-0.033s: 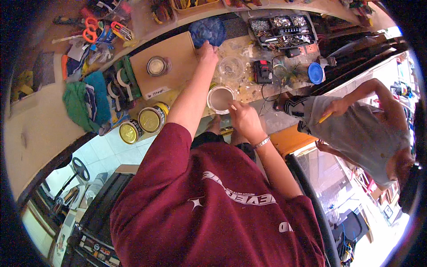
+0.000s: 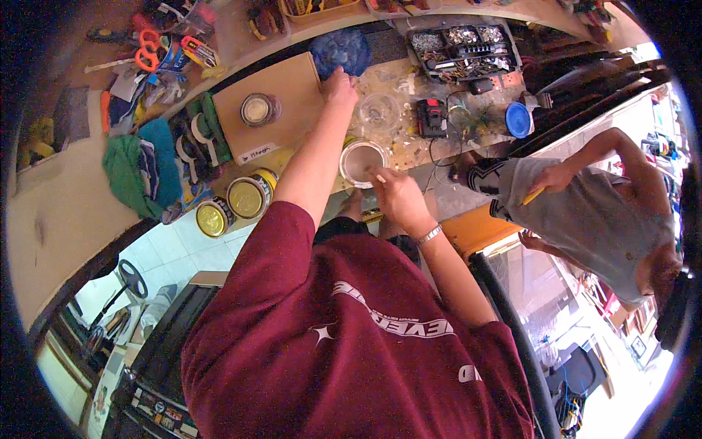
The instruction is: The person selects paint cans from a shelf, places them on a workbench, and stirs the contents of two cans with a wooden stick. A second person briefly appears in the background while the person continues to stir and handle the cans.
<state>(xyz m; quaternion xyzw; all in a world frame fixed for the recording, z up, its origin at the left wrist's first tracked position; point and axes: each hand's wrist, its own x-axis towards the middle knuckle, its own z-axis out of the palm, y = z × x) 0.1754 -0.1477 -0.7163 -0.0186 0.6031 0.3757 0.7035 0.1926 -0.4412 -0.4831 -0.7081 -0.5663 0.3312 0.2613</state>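
Note:
A round paint can (image 2: 363, 162) with pale brownish paint inside stands at the near edge of the workbench. My right hand (image 2: 398, 196) is closed in a pinch over its right rim; what the fingers hold is too small to make out. My left arm stretches across the bench. My left hand (image 2: 341, 89) rests by the corner of a flat cardboard box (image 2: 289, 84), index finger and thumb apart, beside a crumpled blue bundle (image 2: 341, 53). On the cardboard sits a smaller open can (image 2: 257, 110). A clear plastic tub (image 2: 379, 112) stands just beyond the paint can.
Two closed cans with gold lids (image 2: 247, 198) stand at the left edge. Further right lie a black-red battery (image 2: 432, 117), a blue lid (image 2: 518, 120) and a hardware organizer (image 2: 464, 53). Green cloth (image 2: 126, 168) lies far left. Another person (image 2: 585, 194) stands at right, holding something yellow.
My right hand has shifted slightly left over the can's rim. My left hand has stayed where it was.

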